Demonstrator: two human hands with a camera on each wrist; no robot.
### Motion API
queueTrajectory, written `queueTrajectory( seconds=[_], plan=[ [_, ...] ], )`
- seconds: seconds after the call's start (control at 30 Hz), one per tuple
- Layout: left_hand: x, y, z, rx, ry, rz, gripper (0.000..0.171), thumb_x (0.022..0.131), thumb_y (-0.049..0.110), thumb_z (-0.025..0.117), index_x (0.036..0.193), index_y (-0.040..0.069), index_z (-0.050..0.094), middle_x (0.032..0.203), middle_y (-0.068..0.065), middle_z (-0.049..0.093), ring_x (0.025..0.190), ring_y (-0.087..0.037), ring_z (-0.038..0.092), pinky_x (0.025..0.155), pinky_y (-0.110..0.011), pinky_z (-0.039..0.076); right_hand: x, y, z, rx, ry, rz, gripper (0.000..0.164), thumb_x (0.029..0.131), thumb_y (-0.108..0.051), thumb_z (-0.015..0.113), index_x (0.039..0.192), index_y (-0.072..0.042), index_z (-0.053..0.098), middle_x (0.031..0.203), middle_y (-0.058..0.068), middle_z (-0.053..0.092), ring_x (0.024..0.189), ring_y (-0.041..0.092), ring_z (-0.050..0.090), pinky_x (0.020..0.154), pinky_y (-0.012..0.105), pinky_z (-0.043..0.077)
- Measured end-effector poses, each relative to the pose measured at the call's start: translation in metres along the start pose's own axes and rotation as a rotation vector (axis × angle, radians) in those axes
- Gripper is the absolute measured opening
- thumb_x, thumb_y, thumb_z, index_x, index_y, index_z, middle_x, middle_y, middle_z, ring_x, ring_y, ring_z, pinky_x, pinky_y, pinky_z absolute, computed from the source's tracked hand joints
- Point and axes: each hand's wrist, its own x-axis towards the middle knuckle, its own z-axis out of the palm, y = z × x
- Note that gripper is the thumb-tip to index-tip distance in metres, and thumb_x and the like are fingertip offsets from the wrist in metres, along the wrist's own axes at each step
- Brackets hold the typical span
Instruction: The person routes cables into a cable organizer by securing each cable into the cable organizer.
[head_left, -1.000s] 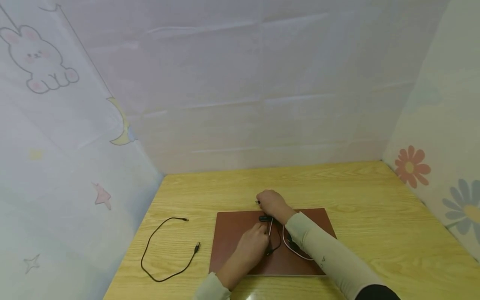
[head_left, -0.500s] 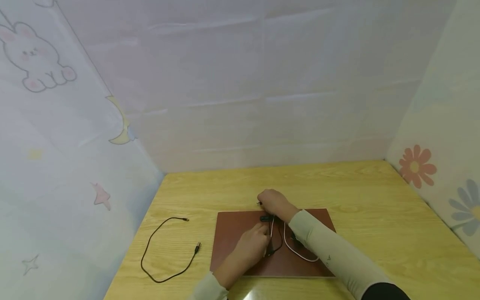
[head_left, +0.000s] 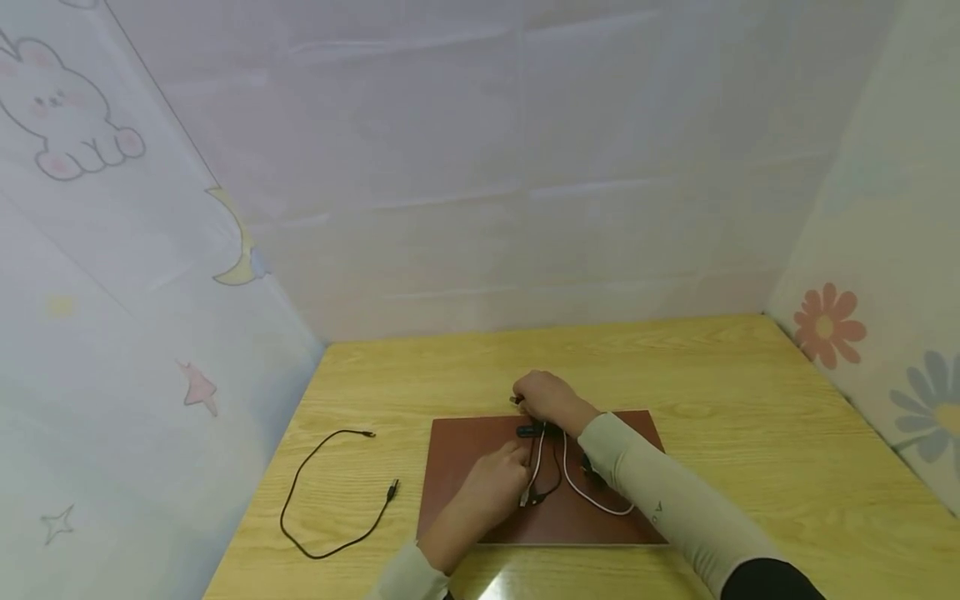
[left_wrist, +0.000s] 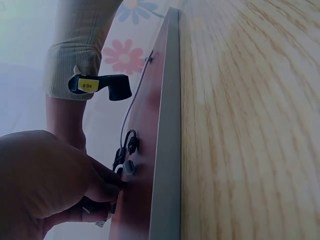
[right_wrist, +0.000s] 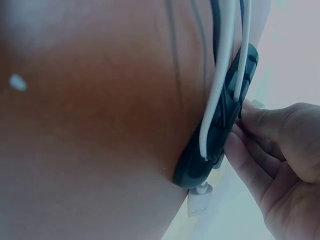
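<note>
A black cable organizer [right_wrist: 227, 115] sits at the far edge of the reddish-brown board [head_left: 465, 433], with white and black cables in its slots. From behind it, my right hand [head_left: 551, 398] pinches a black USB cable; the plug [head_left: 517, 400] sticks out past the fingers. My left hand [head_left: 491, 483] is low over the board on the near side, its thumb and fingertips pinching a thin black cable, mostly hidden by the fingers. A white cable [head_left: 592, 498] loops to the right, and its white plug end [head_left: 524, 500] lies beside a small black connector [head_left: 537, 498].
A separate black USB cable [head_left: 283, 517] lies curved on the wooden table [head_left: 390, 375] left of the board. In the right wrist view a white USB plug [right_wrist: 200, 200] hangs past the board edge. Patterned cloth walls [head_left: 420, 167] surround the table.
My left hand has shifted slightly left, and the white plug end beside it now shows. The right hand stays behind the organizer, its plug turned a little. The head view has shifted slightly.
</note>
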Motion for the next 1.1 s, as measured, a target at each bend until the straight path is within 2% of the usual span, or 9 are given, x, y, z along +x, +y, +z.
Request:
queueTrajectory(
  seconds=[0.13,0.3,0.43,0.63,0.83,1.1],
  plan=[
    [-0.002,-0.003,-0.001,-0.039,-0.010,-0.023,0.021,0.083,0.018,0.082,0.068,0.023,0.069,0.088,0.009,0.063,0.083,-0.010,0.056,0.059,-0.020,0.050,0.001,0.002,0.000,0.016,0.014,0.002,0.022,0.097,-0.005,0.064,0.076,-0.013,0.066,0.067,-0.003,0.053,0.059,0.013,0.043,0.059,0.030,0.036],
    [-0.001,-0.006,-0.004,-0.044,-0.001,-0.023,0.022,0.085,0.018,0.081,0.067,0.024,0.070,0.086,0.009,0.061,0.083,-0.010,0.055,0.059,-0.019,0.050,0.003,0.004,-0.002,-0.002,0.021,0.002,0.025,0.097,-0.006,0.064,0.073,-0.013,0.064,0.063,-0.003,0.050,0.057,0.013,0.038,0.058,0.029,0.034],
    [-0.002,-0.004,-0.006,-0.053,-0.021,-0.025,0.022,0.084,0.016,0.081,0.067,0.023,0.069,0.085,0.008,0.060,0.082,-0.010,0.054,0.059,-0.020,0.050,0.003,0.005,0.002,-0.016,-0.006,-0.014,0.026,0.098,-0.008,0.064,0.073,-0.011,0.063,0.062,-0.002,0.047,0.058,0.013,0.037,0.058,0.030,0.033],
    [-0.002,0.002,-0.006,-0.063,-0.001,-0.050,0.020,0.084,0.018,0.082,0.069,0.023,0.070,0.083,0.007,0.059,0.080,-0.008,0.056,0.055,-0.021,0.050,0.001,0.004,0.002,-0.033,-0.022,0.008,0.025,0.099,-0.010,0.064,0.075,-0.012,0.064,0.064,-0.001,0.049,0.059,0.013,0.040,0.061,0.030,0.035],
    [0.003,0.005,-0.003,-0.037,-0.027,-0.044,0.018,0.084,0.019,0.082,0.073,0.024,0.070,0.091,0.006,0.062,0.088,-0.009,0.058,0.057,-0.023,0.052,0.000,0.004,0.001,-0.053,-0.008,0.011,0.021,0.098,-0.012,0.067,0.077,-0.012,0.064,0.066,-0.002,0.051,0.061,0.013,0.043,0.061,0.031,0.038],
    [0.005,0.007,-0.004,-0.061,-0.032,-0.033,0.014,0.084,0.017,0.082,0.075,0.021,0.071,0.097,0.003,0.064,0.093,-0.011,0.059,0.061,-0.023,0.053,0.001,0.002,0.003,-0.090,-0.025,0.025,0.023,0.099,-0.012,0.066,0.077,-0.016,0.062,0.067,-0.002,0.052,0.060,0.013,0.045,0.060,0.030,0.038]
  ],
)
